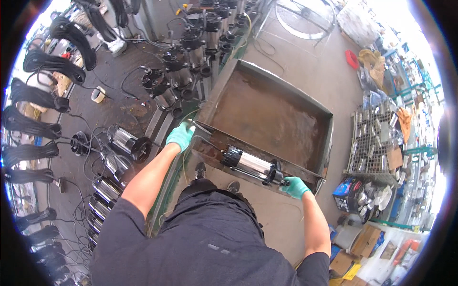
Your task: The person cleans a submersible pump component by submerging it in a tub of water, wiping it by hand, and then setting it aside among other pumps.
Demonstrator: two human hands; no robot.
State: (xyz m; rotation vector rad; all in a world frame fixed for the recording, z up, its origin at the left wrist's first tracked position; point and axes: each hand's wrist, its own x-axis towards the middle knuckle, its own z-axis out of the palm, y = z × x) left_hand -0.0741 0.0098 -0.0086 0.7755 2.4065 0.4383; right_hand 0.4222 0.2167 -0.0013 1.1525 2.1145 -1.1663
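A submersible pump (251, 164) with a shiny steel body and black ends lies along the near ledge of a metal water tank (329, 128). My right hand (296, 187), in a green glove, is closed around the black fitting at the pump's right end. A dark cable (206, 141) runs from the pump's left end toward the tank's left corner. At that corner my left hand (180, 136), gloved the same way, is closed on a small metallic piece that I cannot make out. Brownish water (267, 114) fills the tank's main basin.
Several upright pumps (177, 71) line the bench beyond my left hand, and more pumps (102, 200) lie to its left. Coiled black cables (33, 121) hang at far left, near a tape roll (98, 94). Right of the tank stand a wire cage (372, 143) and a blue-black box (347, 193).
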